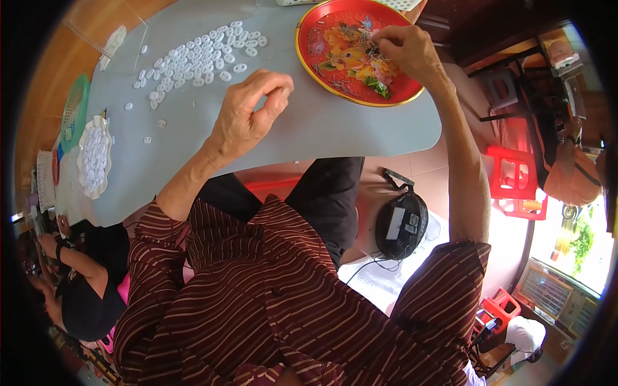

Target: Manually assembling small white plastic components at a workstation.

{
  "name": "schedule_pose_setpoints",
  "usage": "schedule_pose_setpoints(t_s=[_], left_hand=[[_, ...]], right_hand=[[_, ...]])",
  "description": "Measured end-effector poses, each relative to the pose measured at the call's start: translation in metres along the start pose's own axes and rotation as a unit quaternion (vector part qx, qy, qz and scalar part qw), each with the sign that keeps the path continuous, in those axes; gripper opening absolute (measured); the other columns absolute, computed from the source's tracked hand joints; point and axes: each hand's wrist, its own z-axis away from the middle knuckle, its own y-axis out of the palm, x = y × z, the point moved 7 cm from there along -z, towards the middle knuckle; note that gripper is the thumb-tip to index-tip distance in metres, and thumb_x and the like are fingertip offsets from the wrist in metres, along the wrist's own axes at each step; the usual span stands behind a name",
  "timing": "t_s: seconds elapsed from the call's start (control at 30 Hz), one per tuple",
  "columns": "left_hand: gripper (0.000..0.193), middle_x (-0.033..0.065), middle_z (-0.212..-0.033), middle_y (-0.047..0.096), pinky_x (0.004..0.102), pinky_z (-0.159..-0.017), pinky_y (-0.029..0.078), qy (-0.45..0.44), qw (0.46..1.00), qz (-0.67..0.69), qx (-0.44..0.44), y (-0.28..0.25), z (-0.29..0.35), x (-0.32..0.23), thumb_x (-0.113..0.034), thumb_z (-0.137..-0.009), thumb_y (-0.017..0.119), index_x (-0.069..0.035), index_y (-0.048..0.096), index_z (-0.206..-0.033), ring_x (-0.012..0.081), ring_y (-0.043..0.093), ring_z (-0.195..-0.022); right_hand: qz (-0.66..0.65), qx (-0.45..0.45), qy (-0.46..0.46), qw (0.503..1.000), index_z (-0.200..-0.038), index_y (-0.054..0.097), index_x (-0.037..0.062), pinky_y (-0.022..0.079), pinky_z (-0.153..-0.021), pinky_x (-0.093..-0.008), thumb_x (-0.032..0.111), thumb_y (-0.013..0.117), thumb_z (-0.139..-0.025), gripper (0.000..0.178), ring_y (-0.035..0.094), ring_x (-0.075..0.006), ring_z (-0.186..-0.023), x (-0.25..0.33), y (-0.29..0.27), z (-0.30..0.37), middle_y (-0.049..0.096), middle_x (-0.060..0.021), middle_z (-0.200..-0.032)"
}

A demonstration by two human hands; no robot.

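Observation:
Above the grey table my left hand (248,112) is curled, its thumb and forefinger tips pressed together. Anything pinched there is too small to make out. My right hand (412,55) reaches over a round red tray (312,55) with a gold rim and a printed flower pattern. Its fingers are closed and dip to the small thin metal-looking pieces (344,83) scattered in the tray; what they pinch is hidden. To the left of my left hand spreads a loose pile of small white oval plastic pieces (199,58), each with holes.
A white scalloped dish (94,157) heaped with similar white pieces stands at the table's left edge, beside a green basket (76,112). A black bag (402,222) lies right of my legs, near red stools (512,174). Another person (84,289) sits at lower left.

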Motion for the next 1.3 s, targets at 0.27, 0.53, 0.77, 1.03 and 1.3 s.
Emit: schedule_pose_setpoints(t_s=[0.27, 0.53, 0.77, 1.03, 1.3], left_hand=[[0.01, 0.0061, -0.076, 0.053, 0.0261, -0.059, 0.046, -0.041, 0.997, 0.061, 0.015, 0.012, 0.031, -0.007, -0.002, -0.087, 0.052, 0.0, 0.055, -0.096, 0.0143, 0.055, -0.063], [0.006, 0.0069, -0.079, 0.057, 0.0248, -0.056, 0.043, -0.069, 0.995, 0.066, 0.003, 0.014, 0.046, -0.003, -0.002, -0.088, 0.05, 0.001, 0.054, -0.091, 0.0128, 0.055, -0.062], [0.007, 0.0076, -0.081, 0.058, 0.0254, -0.057, 0.045, -0.084, 0.993, 0.076, 0.012, 0.016, 0.046, -0.002, -0.003, -0.088, 0.05, 0.001, 0.055, -0.091, 0.0135, 0.055, -0.062], [0.01, 0.006, -0.077, 0.053, 0.0267, -0.06, 0.046, -0.078, 0.994, 0.074, 0.019, 0.018, 0.046, -0.001, -0.008, -0.089, 0.053, 0.0, 0.054, -0.094, 0.015, 0.053, -0.063], [0.008, 0.0078, -0.078, 0.054, 0.0276, -0.06, 0.047, -0.043, 0.995, 0.084, 0.016, 0.021, 0.027, -0.013, -0.003, -0.087, 0.051, 0.001, 0.055, -0.093, 0.0156, 0.054, -0.064]], right_hand=[[-0.052, -0.005, 0.005, 0.999, -0.097, 0.068, 0.0044, 0.051, -0.065, -0.0275, 0.015, 0.059, -0.083, 0.02, 0.063, -0.0125, -0.065, 0.0, 0.005, -0.001, 0.067, -0.0088, -0.075], [-0.047, -0.035, 0.024, 0.998, -0.093, 0.068, 0.0031, 0.052, -0.069, -0.0313, 0.012, 0.06, -0.079, 0.019, 0.065, -0.019, -0.067, 0.002, -0.014, 0.002, 0.066, -0.0113, -0.072], [0.047, 0.014, 0.006, 0.999, -0.092, 0.068, 0.0017, 0.052, -0.07, -0.0326, 0.009, 0.063, -0.076, 0.019, 0.067, -0.0242, -0.071, 0.008, -0.008, 0.005, 0.067, -0.0151, -0.077], [0.095, 0.021, -0.022, 0.995, -0.089, 0.068, 0.0014, 0.052, -0.07, -0.0368, 0.01, 0.06, -0.073, 0.02, 0.065, -0.0293, -0.07, 0.013, -0.003, 0.005, 0.065, -0.0157, -0.076], [0.129, 0.012, -0.016, 0.991, -0.083, 0.066, 0.0014, 0.051, -0.069, -0.0384, 0.013, 0.061, -0.073, 0.016, 0.063, -0.0304, -0.07, 0.017, 0.0, 0.005, 0.065, -0.0151, -0.076]])
